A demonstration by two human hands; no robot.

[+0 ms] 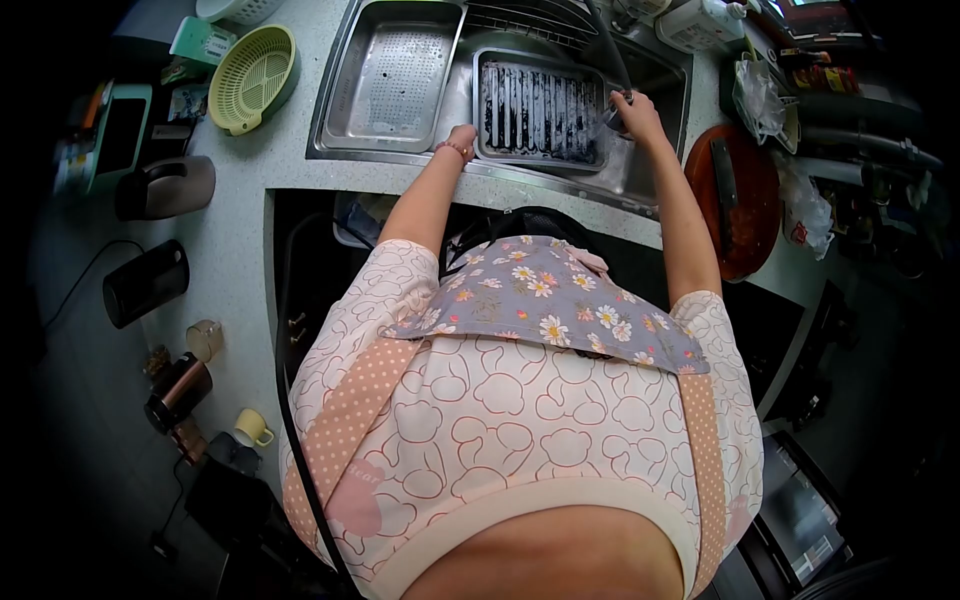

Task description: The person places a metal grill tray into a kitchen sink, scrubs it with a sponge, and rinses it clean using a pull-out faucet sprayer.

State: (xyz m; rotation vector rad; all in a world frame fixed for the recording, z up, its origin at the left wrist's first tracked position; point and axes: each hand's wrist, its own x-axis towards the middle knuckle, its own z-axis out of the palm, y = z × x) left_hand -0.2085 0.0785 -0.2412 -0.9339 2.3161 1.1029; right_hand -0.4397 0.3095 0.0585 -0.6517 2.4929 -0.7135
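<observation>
A rectangular metal tray with raised ribs and dark patches lies tilted in the sink. My left hand, a bracelet at its wrist, is closed on the tray's near left edge; its fingertips are partly hidden. In my right hand is a dark faucet spray head, held over the tray's right side and pointing down at it. Its dark hose runs up toward the far edge. Water seems to come from the head, though the stream is hard to make out.
Left of the tray sits a perforated metal drain basin. A yellow-green colander, a kettle and a yellow mug stand on the left counter. At right are a round brown board, plastic bags and a white bottle.
</observation>
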